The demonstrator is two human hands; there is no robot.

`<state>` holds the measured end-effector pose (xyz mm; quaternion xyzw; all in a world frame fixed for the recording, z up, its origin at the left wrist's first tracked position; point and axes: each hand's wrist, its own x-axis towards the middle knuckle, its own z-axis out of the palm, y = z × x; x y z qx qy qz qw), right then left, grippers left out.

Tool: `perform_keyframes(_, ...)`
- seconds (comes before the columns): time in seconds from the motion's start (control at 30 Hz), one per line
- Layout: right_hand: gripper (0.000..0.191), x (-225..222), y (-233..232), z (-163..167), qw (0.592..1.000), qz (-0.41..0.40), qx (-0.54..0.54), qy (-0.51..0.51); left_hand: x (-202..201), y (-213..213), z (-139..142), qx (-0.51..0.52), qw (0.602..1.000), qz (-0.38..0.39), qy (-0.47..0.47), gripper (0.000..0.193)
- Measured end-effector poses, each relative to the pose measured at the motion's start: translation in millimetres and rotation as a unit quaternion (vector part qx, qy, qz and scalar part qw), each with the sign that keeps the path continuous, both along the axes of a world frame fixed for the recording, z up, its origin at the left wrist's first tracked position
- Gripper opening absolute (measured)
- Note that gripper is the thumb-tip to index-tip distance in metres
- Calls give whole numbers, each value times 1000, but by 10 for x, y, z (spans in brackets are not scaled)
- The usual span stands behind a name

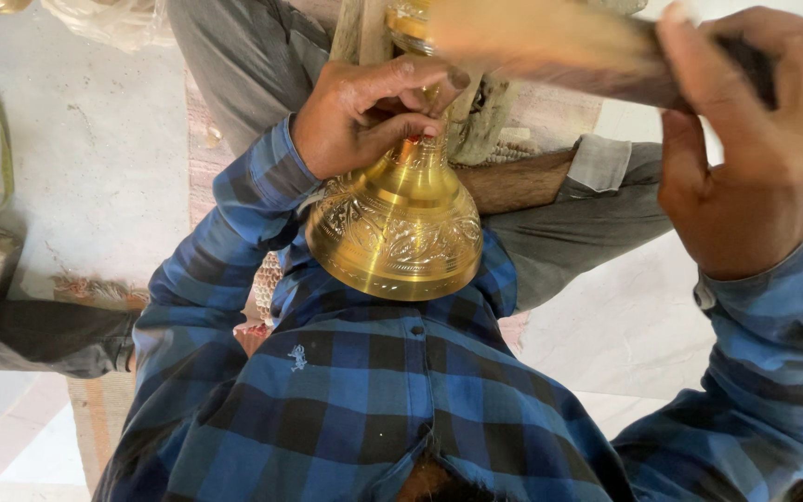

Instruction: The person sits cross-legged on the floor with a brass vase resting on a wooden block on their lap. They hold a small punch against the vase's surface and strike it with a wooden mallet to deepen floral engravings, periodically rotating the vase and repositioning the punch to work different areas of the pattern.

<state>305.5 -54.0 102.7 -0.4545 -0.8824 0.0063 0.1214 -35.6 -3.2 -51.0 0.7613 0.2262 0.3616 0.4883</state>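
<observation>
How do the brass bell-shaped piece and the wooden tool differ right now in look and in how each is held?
The brass bell-shaped piece is shiny, golden and engraved; the wooden tool is dull, pale brown and plain. The brass piece looks sharp and steady, gripped at its narrow neck by the left hand; the wooden tool is motion-blurred, gripped at one end by the right hand. The brass piece flares wide at its rim; the wooden tool is long and flat. Each is held in one hand.
</observation>
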Motion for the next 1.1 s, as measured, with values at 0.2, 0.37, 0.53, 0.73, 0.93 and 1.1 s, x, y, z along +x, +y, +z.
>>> perform_keyframes(0.2,61,17,-3,15,990,14,63,-124,15,-18,-54,33,999,24,-17,59)
perform_keyframes(0.37,59,120,-116,-66,998,-23,15,-65,41,-60,-42,45,998,47,8,55)
perform_keyframes(0.53,54,105,-143,-138,996,-26,49,-64,53,-37,69,29,999,24,35,56)
perform_keyframes(0.73,47,14,-138,-276,988,-67,83,-112,55,-26,143,27,998,43,28,53)
perform_keyframes(0.93,50,46,-200,-575,996,-70,-33,45,83,-149,125,-65,995,75,-11,53)
perform_keyframes(1.1,51,104,-196,-631,991,-66,-51,102,112,-143,165,-43,997,51,32,50)
